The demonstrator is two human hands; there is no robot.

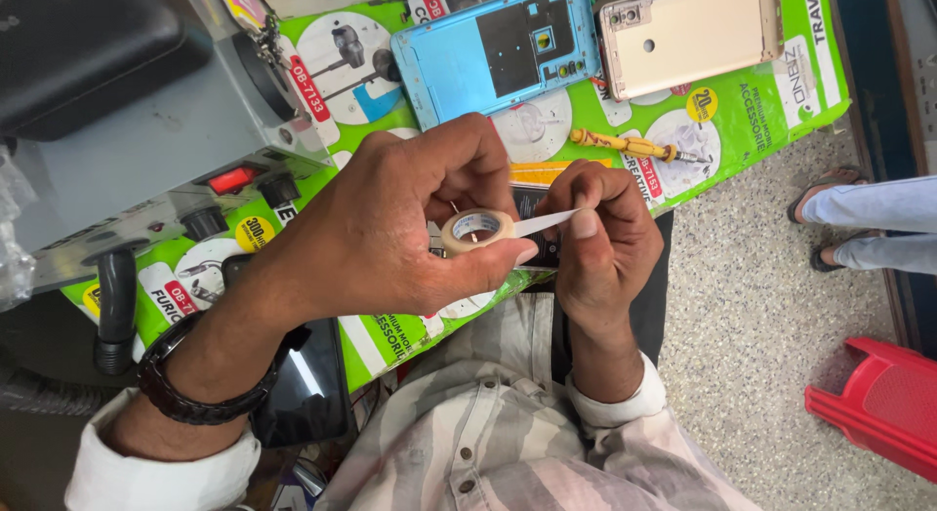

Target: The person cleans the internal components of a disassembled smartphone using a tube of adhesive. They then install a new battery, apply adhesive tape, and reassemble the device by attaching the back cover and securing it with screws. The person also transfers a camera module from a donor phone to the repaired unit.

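Observation:
My left hand [400,223] grips a small roll of pale tape [475,229] between thumb and fingers. My right hand [603,240] pinches the free end of the tape strip [545,221], which is drawn out to the right from the roll. Both hands hover over the front edge of a green printed mat [752,111]. Under the hands a dark flat piece [530,201] is partly hidden.
A blue phone frame [498,52] and a gold phone back cover [688,28] lie at the back of the mat, with a yellow-handled screwdriver [630,145] nearer. A grey machine with knobs [156,160] stands left. Another person's sandalled feet [859,223] and a red stool [878,399] are on the floor right.

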